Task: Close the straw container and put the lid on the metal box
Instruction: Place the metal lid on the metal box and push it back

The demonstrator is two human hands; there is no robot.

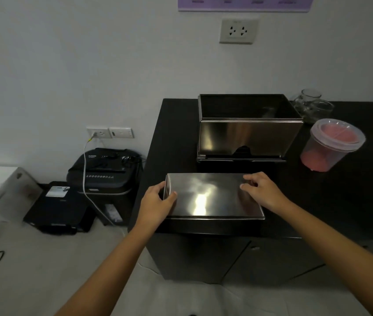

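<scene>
Both hands are on the steel lid, which lies flat on the black bench just in front of the open metal box, with a strip of bare bench between the two. The left hand is at the lid's left end, thumb laid over the top face and the other fingers wrapped around the edge, so it is clamped on the lid. The right hand sits over the lid's right part with its fingertips curled and touching the top surface; whether it actually grips the edge, I cannot tell.

The metal box stands behind the lid, open at the top, its shiny front wall facing us. To the right of the box, well apart from the lid, stands a clear plastic container with a clear cover on top and something pink inside. Behind that, right of the box's back corner, sit two clear glass jars.

Left of the box, down on the floor, stands a black paper shredder with a white cable running up to a wall socket.
</scene>
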